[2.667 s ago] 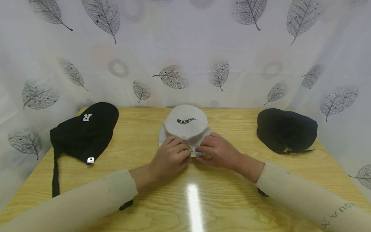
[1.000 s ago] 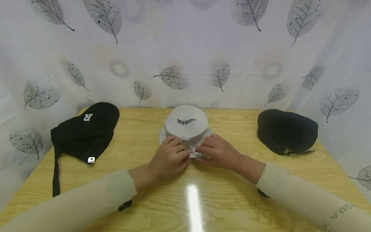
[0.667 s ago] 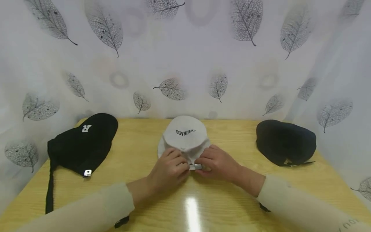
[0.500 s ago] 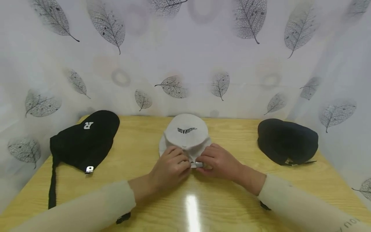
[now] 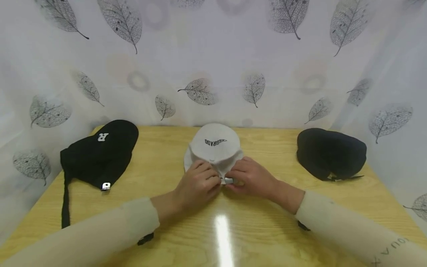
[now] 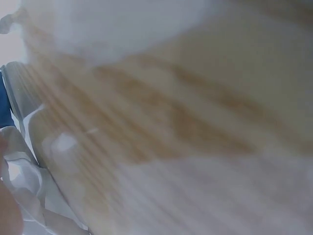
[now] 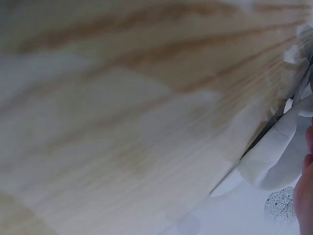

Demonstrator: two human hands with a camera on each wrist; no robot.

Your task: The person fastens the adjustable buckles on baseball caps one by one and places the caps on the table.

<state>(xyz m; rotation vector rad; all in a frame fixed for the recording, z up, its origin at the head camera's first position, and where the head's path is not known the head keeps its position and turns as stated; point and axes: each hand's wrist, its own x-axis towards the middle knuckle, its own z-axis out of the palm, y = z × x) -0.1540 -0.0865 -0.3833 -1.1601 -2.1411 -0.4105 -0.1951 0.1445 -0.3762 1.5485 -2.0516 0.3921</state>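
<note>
A white baseball cap (image 5: 215, 139) printed COLORADO sits at the middle back of the table, its rear opening and strap towards me. My left hand (image 5: 198, 184) pinches the left part of the strap, fingers curled at the cap's lower edge. Across from it, my right hand (image 5: 252, 178) grips the strap's right part, by a small metallic buckle (image 5: 228, 181). Both thumbs are largely hidden. In the left wrist view, pale cap fabric (image 6: 24, 188) shows at the left edge; the right wrist view catches the cap (image 7: 274, 147) beside my fingers (image 7: 305, 191).
To the left lies a black cap (image 5: 100, 155) with a white R, its loose strap (image 5: 65, 202) hanging towards me and a metal clasp (image 5: 105, 186) at its edge. A dark navy cap (image 5: 330, 152) lies at the right. Behind the wooden table (image 5: 160, 148) hangs a leaf-print curtain (image 5: 220, 55).
Both hands stay at the cap's strap, with only slight finger shifts; a little less strap shows between them. The head view tilted briefly up and came back down. The other caps have not moved.
</note>
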